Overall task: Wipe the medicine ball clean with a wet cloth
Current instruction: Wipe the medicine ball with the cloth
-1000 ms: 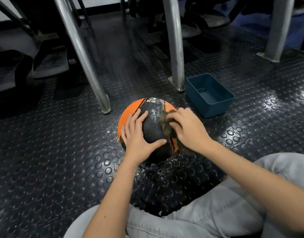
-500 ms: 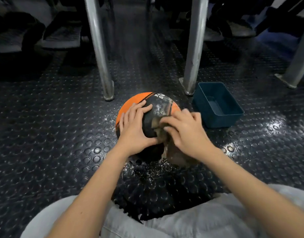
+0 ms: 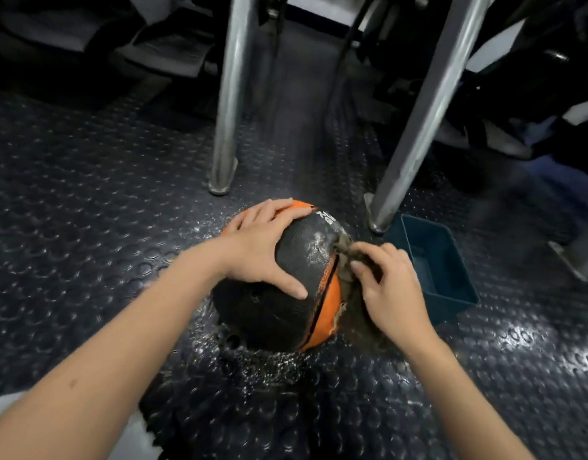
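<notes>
Wet floor (image 3: 86, 227), cloth (image 3: 344, 248) moved right on ball (image 3: 269, 315)

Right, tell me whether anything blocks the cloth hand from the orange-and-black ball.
Nothing visible does. The right hand holds the brownish wet cloth directly against the orange-and-black medicine ball, which the left hand steadies from above. The blue plastic tub sits clear, to its right.

Place: a gym or fitness room.
Floor: black rubber matting (image 3: 86, 180) with raised round studs, wet in patches.
Frame: bare steel posts (image 3: 231, 94) footed on the mat.
Gear: an orange-and-black medicine ball (image 3: 269, 313) marked "KG".
Background: dark shapes (image 3: 166, 54), perhaps padded benches.
</notes>
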`<state>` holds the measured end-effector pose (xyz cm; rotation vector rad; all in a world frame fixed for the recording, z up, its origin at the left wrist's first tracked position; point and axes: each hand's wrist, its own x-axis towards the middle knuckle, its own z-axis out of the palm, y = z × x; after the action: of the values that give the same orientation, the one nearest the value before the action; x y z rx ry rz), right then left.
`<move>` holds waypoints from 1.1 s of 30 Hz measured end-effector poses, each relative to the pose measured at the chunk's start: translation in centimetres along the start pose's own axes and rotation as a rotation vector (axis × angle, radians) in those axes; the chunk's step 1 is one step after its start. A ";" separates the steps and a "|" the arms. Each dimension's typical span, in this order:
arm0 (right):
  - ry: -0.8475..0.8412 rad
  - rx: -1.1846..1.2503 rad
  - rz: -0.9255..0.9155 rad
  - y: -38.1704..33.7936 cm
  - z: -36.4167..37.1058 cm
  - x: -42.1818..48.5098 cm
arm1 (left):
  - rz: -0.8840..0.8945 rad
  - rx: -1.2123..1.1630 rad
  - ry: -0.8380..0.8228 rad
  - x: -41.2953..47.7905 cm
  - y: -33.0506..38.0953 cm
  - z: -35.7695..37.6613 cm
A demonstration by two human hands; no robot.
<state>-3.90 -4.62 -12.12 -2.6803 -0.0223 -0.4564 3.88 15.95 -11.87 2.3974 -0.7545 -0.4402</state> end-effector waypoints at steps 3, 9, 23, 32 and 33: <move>-0.001 -0.004 -0.082 -1.0 0.1 -0.4 | -0.012 -0.010 -0.001 0.4 0.2 -0.5; -0.035 0.081 -0.028 -0.7 -0.1 0.9 | 0.012 -0.015 -0.035 -0.2 -0.1 -0.5; -0.014 0.028 0.223 0.8 0.0 1.1 | 0.006 0.004 0.041 -0.6 1.1 0.4; 0.021 0.027 0.086 -0.3 0.7 0.7 | 0.005 0.005 0.007 -0.8 0.8 0.1; 0.024 0.058 0.158 0.6 0.7 0.9 | 0.008 0.002 0.004 -0.8 1.1 0.2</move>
<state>-2.77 -4.90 -12.66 -2.5950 0.1790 -0.4313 2.74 15.63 -11.25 2.3960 -0.7634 -0.4312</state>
